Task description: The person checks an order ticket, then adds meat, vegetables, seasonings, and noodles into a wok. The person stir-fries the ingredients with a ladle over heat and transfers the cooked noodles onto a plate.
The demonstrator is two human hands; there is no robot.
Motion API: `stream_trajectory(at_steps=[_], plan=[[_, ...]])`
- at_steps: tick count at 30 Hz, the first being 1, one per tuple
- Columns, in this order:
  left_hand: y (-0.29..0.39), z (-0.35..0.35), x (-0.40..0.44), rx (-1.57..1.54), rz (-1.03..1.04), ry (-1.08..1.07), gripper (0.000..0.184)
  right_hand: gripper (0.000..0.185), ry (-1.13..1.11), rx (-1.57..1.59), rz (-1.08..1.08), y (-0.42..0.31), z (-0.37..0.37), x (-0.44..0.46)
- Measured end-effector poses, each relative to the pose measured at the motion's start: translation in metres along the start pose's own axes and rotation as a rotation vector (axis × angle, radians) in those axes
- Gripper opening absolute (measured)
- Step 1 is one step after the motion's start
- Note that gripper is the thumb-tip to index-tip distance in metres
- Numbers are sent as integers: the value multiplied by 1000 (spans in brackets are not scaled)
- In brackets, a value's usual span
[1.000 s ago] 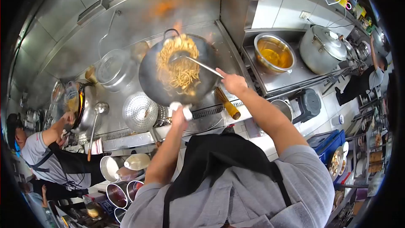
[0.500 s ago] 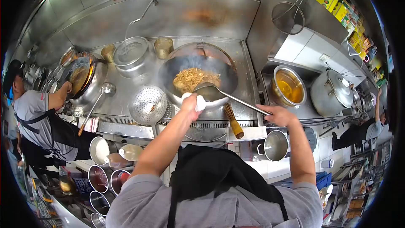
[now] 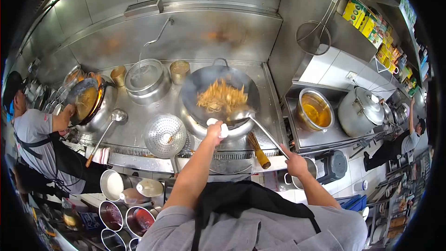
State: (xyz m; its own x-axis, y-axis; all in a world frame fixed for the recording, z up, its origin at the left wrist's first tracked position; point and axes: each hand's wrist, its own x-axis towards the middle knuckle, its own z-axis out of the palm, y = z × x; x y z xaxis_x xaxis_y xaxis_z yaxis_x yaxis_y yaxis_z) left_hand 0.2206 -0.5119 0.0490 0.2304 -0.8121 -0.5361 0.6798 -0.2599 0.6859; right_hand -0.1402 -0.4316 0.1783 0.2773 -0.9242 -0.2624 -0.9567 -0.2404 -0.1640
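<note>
My left hand (image 3: 214, 134) is closed around a folded white cloth (image 3: 223, 131) at the near rim of a black wok (image 3: 193, 90). Motion-blurred brown strips that look like noodles (image 3: 223, 95) are in the wok, some apparently in the air. In my right hand (image 3: 296, 163) is the handle of a long metal ladle (image 3: 267, 134). Its bowl lies inside the wok, at the near right edge of the food. The wok's near grip is hidden by my left hand and the cloth.
A perforated strainer (image 3: 165, 135) lies left of the wok, and a bamboo brush (image 3: 259, 151) right of it. Behind stand a lidded pot (image 3: 147, 79) and a tin (image 3: 180, 71). A pot of yellow liquid (image 3: 317, 110) is at right. Another person (image 3: 39, 128) works at a left wok.
The wok's far side and handle have come into view over the burner. The food has gone from settled to blurred. The ladle and my right hand have moved nearer my body.
</note>
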Motion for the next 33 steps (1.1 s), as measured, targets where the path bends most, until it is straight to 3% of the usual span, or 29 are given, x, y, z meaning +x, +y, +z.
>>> stream_trajectory(at_steps=[2,3,5,6,8,9,11,13,16,17,19,20,21,22,25,27,29,31,32,33], plan=[[-20,-25,11,189,1,-132,42,82,-88,-170,71,-9,-15,22],[-5,-24,-47,191,-109,-178,52,86,-84,-154,61,-7,-7,50],[-22,-55,-99,109,-148,-303,51,88,-28,-122,51,-9,14,117],[-31,-65,-132,46,-180,-208,49,87,23,-117,48,-13,15,145],[-63,-139,-162,32,-278,-287,51,81,95,58,42,-15,24,192],[-64,-151,-194,55,-287,-140,55,79,173,141,-8,-13,30,207],[-65,-190,-230,-33,-198,-94,59,77,263,236,-61,-17,18,228],[-49,-212,-260,-87,-59,32,56,79,144,333,82,-47,-1,224],[-30,-235,-263,-190,167,162,50,87,81,320,3,-93,43,253],[-22,-238,-257,-276,244,126,41,81,24,363,-35,-111,46,243],[-13,-246,-262,-336,280,73,44,76,-46,416,-64,-116,46,225],[-9,-247,-265,-328,320,29,44,73,-102,587,-172,-99,42,226],[-3,-250,-274,-349,302,-267,49,71,-151,755,-286,-88,34,229],[-4,-250,-283,-309,328,-29,54,70,-248,817,-217,-85,-3,206],[1,-240,-300,-239,364,41,57,71,-159,727,-187,-79,3,239],[-9,-249,-290,-179,354,190,54,70,104,543,-24,-104,11,263],[-11,-248,-285,-137,295,239,53,71,-43,633,-28,-144,-10,249],[-15,-234,-269,-191,274,247,49,72,-120,532,-204,-165,2,250],[-24,-252,-258,-140,228,115,47,75,59,285,-403,-156,49,277],[-21,-241,-260,-109,202,164,47,81,-41,201,-393,-152,35,251]])
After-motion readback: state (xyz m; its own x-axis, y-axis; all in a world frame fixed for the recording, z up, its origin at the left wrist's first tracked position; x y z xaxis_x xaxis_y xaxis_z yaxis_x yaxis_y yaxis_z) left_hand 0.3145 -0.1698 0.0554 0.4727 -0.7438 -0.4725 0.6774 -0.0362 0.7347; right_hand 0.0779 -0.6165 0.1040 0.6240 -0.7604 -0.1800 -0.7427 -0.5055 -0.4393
